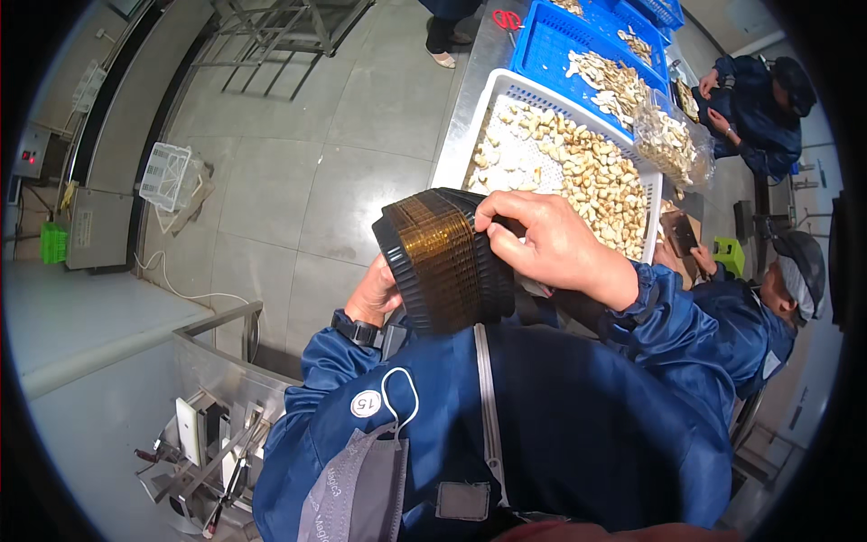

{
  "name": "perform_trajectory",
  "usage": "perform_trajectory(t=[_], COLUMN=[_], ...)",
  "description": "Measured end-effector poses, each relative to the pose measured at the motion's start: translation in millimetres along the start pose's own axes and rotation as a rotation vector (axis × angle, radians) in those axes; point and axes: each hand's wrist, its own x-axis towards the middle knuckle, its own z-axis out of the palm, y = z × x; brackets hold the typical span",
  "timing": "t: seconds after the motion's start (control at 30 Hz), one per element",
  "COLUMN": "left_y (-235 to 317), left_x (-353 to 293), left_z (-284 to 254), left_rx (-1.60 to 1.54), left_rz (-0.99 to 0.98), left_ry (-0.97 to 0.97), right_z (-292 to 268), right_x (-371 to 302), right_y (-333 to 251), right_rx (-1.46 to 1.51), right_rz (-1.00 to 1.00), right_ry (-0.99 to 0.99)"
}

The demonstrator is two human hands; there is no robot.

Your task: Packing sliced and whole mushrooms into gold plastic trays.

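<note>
At the front of the person's chest, a stack of black plastic trays (442, 262) with amber-brown bottoms is held tilted on its side, between the body and the white basket (652, 217). The left hand (372, 294) grips the stack from its left side; some of its fingers are hidden behind the trays, so I cannot tell how they are bent. The right hand (555, 244) has its thumb and first finger bent close together at the upper right edge of the stack, touching it; whether they pinch one tray only, I cannot tell. Many small mushrooms (601, 185) lie in the white basket. Beyond it is a blue tray (546, 56) with sliced pieces (614, 81), and near this, red-handled scissors (508, 20).
</note>
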Motion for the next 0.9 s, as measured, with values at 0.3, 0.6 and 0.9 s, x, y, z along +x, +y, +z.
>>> perform_trajectory(t=[0.3, 0.6, 0.9], left_y=[-2.3, -0.7, 5.3], left_x=[3.3, 2.3, 0.3], left_z=[-1.5, 2.1, 11.3], left_rx=[-0.015, -0.035, -0.045], left_rz=[0.024, 0.03, -0.006], left_ry=[-0.045, -0.032, 0.024], right_z=[-3.4, -0.8, 0.8], right_x=[3.1, 4.8, 2.8], right_y=[-6.5, -8.5, -10.2], right_rx=[0.022, 0.026, 0.015], right_rz=[0.088, 0.124, 0.057], right_ry=[-0.035, -0.026, 0.002])
